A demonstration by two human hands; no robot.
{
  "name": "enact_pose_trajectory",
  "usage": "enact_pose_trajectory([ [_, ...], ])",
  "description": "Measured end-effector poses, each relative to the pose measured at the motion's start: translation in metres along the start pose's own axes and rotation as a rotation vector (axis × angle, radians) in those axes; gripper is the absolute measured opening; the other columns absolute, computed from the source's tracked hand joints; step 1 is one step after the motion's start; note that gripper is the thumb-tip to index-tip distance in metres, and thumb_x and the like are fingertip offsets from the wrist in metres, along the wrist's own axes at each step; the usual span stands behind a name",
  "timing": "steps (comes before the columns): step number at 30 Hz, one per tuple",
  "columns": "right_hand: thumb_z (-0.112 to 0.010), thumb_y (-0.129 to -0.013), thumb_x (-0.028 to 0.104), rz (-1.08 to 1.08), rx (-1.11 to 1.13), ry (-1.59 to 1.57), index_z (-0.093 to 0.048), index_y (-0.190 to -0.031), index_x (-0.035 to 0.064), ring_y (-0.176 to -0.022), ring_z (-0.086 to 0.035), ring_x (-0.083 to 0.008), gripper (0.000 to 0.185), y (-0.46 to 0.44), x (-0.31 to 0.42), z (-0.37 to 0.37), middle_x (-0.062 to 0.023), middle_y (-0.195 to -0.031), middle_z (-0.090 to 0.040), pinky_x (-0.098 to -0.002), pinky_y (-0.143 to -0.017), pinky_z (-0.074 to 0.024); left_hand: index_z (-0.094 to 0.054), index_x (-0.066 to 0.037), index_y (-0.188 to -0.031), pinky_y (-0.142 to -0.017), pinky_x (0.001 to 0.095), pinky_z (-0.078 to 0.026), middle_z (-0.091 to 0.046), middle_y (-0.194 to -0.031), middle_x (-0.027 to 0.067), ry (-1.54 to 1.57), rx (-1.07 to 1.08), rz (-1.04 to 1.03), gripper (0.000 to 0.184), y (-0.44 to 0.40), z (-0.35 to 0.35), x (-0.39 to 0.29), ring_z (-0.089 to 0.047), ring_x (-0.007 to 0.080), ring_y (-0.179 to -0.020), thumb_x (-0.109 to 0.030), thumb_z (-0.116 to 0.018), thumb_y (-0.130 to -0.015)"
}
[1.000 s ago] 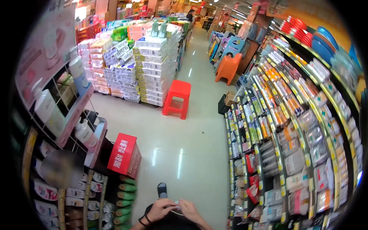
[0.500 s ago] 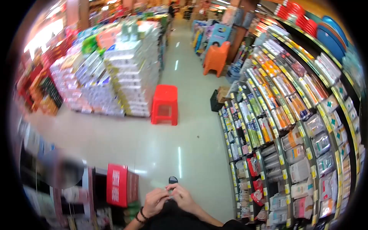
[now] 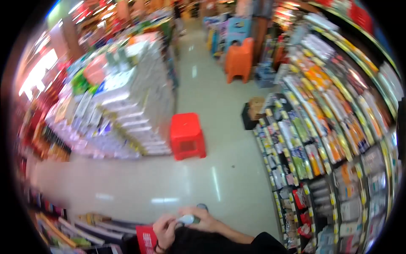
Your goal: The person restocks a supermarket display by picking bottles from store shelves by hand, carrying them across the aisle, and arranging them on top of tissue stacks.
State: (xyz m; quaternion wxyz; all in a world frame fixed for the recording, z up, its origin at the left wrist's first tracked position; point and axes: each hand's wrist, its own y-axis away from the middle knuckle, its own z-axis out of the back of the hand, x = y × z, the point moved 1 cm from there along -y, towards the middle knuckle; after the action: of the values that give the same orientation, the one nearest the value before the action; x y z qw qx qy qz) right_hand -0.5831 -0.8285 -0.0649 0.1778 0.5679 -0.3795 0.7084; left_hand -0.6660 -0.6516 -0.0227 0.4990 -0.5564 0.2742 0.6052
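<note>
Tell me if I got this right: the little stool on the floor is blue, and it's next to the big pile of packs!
Almost! The head view shows that the stool is red. It is next to the big pile of packs.

The red stool (image 3: 187, 136) dropped lower in view; the red box (image 3: 146, 239) mostly left it. More of a pale item (image 3: 186, 219) showed at the right hand (image 3: 203, 221).

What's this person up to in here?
In a shop aisle, a person holds a small pale object in their right hand, with the left hand close against it; what it is, I can't tell. Ahead, a red stool stands beside stacked packs, with packed shelves on the right.
</note>
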Motion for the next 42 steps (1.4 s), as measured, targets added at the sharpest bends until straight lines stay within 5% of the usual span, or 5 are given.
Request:
enact_pose_trajectory([
  [8, -0.081, -0.076, 0.006, 0.109, 0.08, 0.098, -0.066, -0.114, -0.0013, -0.115, -0.066, -0.0357, 0.041, -0.182, -0.001, 0.026, -0.0184, -0.118, -0.069, -0.0427, -0.1, -0.0504, -0.069, 0.003, -0.105, -0.088, 0.0341, -0.051, -0.069, -0.105, 0.0132, 0.23, -0.077, -0.039, 0.024, -0.131, 0.025, 0.016, -0.066, 0.0251, -0.102, 0.001, -0.076, -0.082],
  [13, -0.079, -0.077, 0.002, 0.039, 0.107, -0.019, -0.066, -0.115, -0.0008, -0.117, -0.065, -0.0322, 0.04, -0.264, -0.042, 0.007, -0.0175, -0.121, -0.068, -0.0414, -0.1, -0.0505, -0.048, -0.005, -0.14, -0.111, 0.0422, -0.04, -0.051, -0.14, 0.0156, 0.052, 0.072, -0.076, 0.081, -0.19, 0.063, 0.077, -0.051, 0.0307, -0.131, -0.018, -0.091, -0.072],
  [28, -0.073, -0.086, 0.011, -0.032, 0.385, -0.064, -0.066, -0.115, -0.0033, -0.118, -0.064, -0.0281, 0.033, -0.533, -0.101, -0.106, -0.0179, -0.123, -0.067, -0.0387, -0.1, -0.0489, -0.056, -0.003, -0.129, -0.096, 0.0365, -0.052, -0.067, -0.119, 0.0114, 0.152, 0.016, 0.195, 0.072, -0.362, 0.214, 0.224, -0.065, 0.0203, -0.111, -0.021, -0.093, -0.07],
  [35, -0.072, -0.085, 0.008, -0.036, 0.369, -0.157, -0.04, -0.148, -0.0003, -0.135, -0.046, -0.0259, 0.07, -0.633, -0.135, -0.135, -0.0165, -0.147, -0.045, -0.0395, -0.113, -0.0352, -0.06, 0.001, -0.124, -0.093, 0.0361, -0.054, -0.069, -0.115, 0.0089, 0.327, -0.186, 0.21, 0.069, -0.456, 0.269, 0.216, -0.067, 0.0191, -0.105, -0.016, -0.093, -0.067],
  [42, -0.072, -0.086, 0.005, -0.045, 0.092, -0.233, -0.028, -0.155, 0.0013, -0.126, -0.056, -0.0269, 0.082, -0.718, -0.229, -0.138, -0.0196, -0.14, -0.052, -0.0388, -0.109, -0.0423, -0.062, 0.003, -0.12, -0.09, 0.0342, -0.055, -0.071, -0.11, 0.0089, 0.546, -0.308, 0.134, 0.06, -0.601, 0.347, 0.243, -0.069, 0.0193, -0.099, -0.008, -0.09, -0.068],
])
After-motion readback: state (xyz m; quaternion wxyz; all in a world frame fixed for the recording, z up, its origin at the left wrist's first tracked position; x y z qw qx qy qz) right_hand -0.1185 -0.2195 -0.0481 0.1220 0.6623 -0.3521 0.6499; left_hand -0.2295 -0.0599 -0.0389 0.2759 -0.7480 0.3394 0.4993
